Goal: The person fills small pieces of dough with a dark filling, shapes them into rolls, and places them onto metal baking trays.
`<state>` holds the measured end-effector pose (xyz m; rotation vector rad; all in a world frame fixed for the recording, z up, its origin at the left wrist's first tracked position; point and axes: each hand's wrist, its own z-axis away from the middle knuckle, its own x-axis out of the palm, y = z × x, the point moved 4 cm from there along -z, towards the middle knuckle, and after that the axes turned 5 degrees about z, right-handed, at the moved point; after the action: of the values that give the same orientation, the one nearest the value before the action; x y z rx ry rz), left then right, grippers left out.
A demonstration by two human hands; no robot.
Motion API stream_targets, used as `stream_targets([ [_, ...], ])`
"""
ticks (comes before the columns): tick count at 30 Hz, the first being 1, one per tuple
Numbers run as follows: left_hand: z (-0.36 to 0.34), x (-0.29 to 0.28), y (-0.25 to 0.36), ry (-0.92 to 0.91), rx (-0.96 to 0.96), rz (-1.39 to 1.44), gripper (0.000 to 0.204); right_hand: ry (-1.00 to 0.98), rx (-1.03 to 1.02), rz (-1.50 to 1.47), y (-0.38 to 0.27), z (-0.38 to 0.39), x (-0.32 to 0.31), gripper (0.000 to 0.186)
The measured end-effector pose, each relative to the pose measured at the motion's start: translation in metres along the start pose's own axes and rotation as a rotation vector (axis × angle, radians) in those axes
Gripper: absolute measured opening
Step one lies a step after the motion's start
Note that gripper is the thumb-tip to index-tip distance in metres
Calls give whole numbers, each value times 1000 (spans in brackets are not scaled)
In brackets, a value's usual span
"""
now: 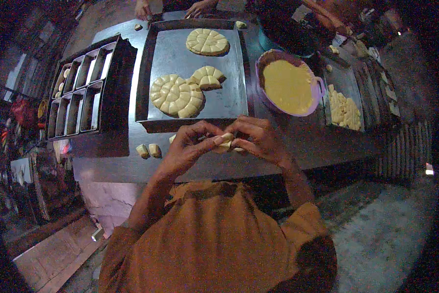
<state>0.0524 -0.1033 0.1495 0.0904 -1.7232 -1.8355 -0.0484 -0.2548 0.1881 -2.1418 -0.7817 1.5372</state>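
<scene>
Just in front of the large baking tray (142,88), both my hands are closed on one small piece of pale dough (223,141). My left hand (195,141) pinches it from the left with thumb and fingers. From the other side my right hand (256,139) grips it, fingers curled. On the tray lies a round of scored dough pieces (176,95), with a smaller fan-shaped cluster (209,77) touching its upper right. Farther back on the tray rests an oval scored dough (207,42). Two loose dough lumps (148,151) sit left of my hands; others are partly hidden behind them.
A purple basin (319,93) with yellow filling stands right of the tray. Beyond it, another tray holds dough pieces (344,110). At left is a rack of rectangular tins (83,88), one with dough balls. Another person's hands (200,9) rest at the table's far edge.
</scene>
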Motion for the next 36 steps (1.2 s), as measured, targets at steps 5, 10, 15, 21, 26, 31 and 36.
stream_targets([
  [5, -7, -18, -28, 107, -167, 244, 29, 28, -158, 163, -17, 4, -1, 28],
  [10, -3, -15, -47, 100, -212, 630, 28, 239, -64, 263, -27, 0, 25, 35],
  [15, -3, -11, -40, 174, -145, 682, 27, 526, 93, 390, -48, -1, 50, 34],
  [21, -2, -24, -34, 194, -62, 427, 29, 554, 438, 155, -40, 1, 47, 27],
  [26, -8, -12, -21, 5, 41, 437, 28, 489, 729, -830, -10, 9, 51, 18],
  [31, -11, -4, -30, 155, -6, 433, 26, 523, 830, -510, 5, 21, 49, 11],
  [36, -11, -2, -37, 327, 5, 157, 27, 529, 522, -103, -10, 19, 51, 23],
])
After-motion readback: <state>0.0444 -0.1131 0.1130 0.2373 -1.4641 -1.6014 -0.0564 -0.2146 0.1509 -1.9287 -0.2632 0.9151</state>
